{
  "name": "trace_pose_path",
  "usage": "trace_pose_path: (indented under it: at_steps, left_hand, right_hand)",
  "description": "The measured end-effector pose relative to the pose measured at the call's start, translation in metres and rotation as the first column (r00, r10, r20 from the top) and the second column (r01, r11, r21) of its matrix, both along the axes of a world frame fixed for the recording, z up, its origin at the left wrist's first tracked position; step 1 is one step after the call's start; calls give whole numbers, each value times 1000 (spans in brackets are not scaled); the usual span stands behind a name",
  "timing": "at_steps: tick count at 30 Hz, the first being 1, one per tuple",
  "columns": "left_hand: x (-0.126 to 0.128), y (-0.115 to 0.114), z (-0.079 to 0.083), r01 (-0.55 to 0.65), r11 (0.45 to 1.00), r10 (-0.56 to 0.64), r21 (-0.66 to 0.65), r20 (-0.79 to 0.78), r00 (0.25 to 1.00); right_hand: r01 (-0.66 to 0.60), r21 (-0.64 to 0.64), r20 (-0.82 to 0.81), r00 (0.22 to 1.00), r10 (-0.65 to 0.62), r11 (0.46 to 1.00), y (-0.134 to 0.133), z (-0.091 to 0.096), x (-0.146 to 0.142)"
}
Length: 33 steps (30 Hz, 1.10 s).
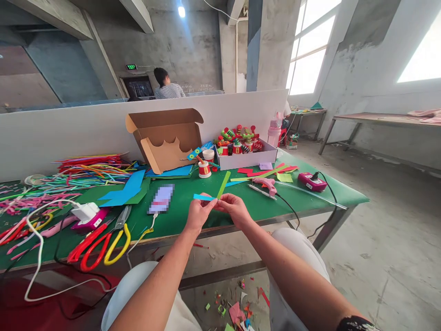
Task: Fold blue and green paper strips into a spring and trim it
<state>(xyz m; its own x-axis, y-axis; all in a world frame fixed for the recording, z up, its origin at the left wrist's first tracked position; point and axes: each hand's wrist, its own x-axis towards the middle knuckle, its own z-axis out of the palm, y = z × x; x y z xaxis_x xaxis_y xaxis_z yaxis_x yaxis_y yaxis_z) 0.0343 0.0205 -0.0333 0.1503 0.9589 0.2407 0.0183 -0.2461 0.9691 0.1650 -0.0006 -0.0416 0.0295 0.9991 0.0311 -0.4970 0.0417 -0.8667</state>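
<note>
Between my fingertips, a blue paper strip and a green paper strip meet end to end at an angle. My left hand pinches the blue strip close to that join. On the other side, my right hand pinches the green strip's lower end, which my fingers partly hide. Both hands are held over the table's near edge. Right of them lie a pink glue gun, a white pen and loose paper strips.
The green table carries scissors, a phone on a cable, pipe cleaners, an open cardboard box, a paper-cup figure and a box of finished figures. A power socket sits right. Paper scraps litter the floor.
</note>
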Motion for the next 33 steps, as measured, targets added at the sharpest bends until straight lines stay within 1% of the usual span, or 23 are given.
trace_pose_path:
  at_steps: [3,6,9,17,24,28,33]
  left_hand:
    - [-1,2,-3,-50,999,51,16,-6,999]
    - [-1,4,-4,-82,995,85,63,-50,995]
    - [-1,3,-5,-89,993,95,74,-72,993]
    - [2,-1,-3,-97,995,98,21,-20,995]
    - [2,0,-1,-63,997,65,-54,49,997]
    - [1,0,-2,-60,995,65,-76,68,996]
    - [0,0,-1,-42,995,51,-92,100,994]
  right_hand:
    - [-33,-5,-12,999,32,999,0,-2,-1]
    - [-19,-16,-33,999,18,1000,1,-3,-2]
    - [-1,-31,-37,999,0,1000,1,-3,-2]
    - [15,-65,-76,997,-20,998,2,-3,-1]
    - [-7,-57,-66,998,3,998,1,-1,-1]
    - [-16,-64,-67,998,12,998,1,0,-1]
    - [-35,-31,-48,998,34,999,1,-2,-1]
